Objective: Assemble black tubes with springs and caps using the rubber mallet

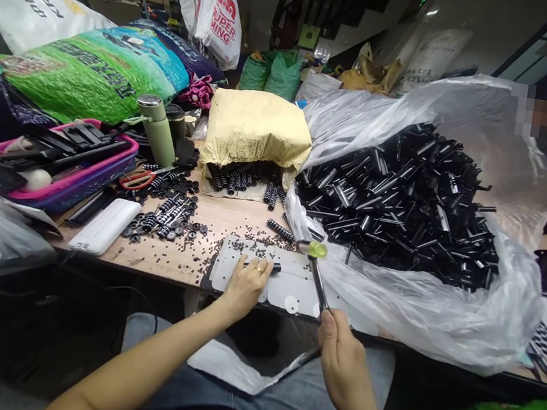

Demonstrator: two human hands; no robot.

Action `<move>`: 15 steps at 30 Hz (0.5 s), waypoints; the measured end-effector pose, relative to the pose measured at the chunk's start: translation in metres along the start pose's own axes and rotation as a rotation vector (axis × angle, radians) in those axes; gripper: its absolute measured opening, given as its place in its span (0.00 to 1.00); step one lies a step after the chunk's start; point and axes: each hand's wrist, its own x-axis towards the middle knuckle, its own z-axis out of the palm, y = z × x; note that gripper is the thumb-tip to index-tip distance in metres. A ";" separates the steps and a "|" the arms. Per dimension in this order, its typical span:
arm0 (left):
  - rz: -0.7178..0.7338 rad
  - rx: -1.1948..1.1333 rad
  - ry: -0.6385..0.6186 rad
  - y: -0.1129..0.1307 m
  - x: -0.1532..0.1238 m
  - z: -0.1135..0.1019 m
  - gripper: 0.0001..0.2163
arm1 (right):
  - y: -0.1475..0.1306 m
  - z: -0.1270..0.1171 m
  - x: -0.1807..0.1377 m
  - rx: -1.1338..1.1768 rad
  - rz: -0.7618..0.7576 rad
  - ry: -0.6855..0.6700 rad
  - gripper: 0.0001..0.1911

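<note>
My left hand (pixel 245 287), a ring on one finger, rests over a grey plate (pixel 289 276) at the table's front edge. Its closed fingers hold a short black tube (pixel 276 268) down on the plate; the tube's other end is hidden under them. My right hand (pixel 338 348) grips the dark handle of a hammer (pixel 318 281). The hammer's head, with a yellow-green part, is raised to the right of the tube, apart from it. Tiny dark rings (pixel 248 247) lie scattered on and around the plate. Behind it is a black-and-white banded rod (pixel 280 229).
A large clear plastic bag (pixel 416 304) heaped with black plastic parts (pixel 400 195) stands at right. A yellow sack (pixel 259 122) covers banded rods at the back. Leftward are red-handled scissors (pixel 138 178), a white power bank (pixel 105 226), a green flask (pixel 156 132) and a full pink-purple basket (pixel 124 152).
</note>
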 end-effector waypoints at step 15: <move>0.066 -0.047 -0.042 0.019 -0.004 0.016 0.34 | -0.014 0.044 0.001 -0.192 -0.163 -0.222 0.19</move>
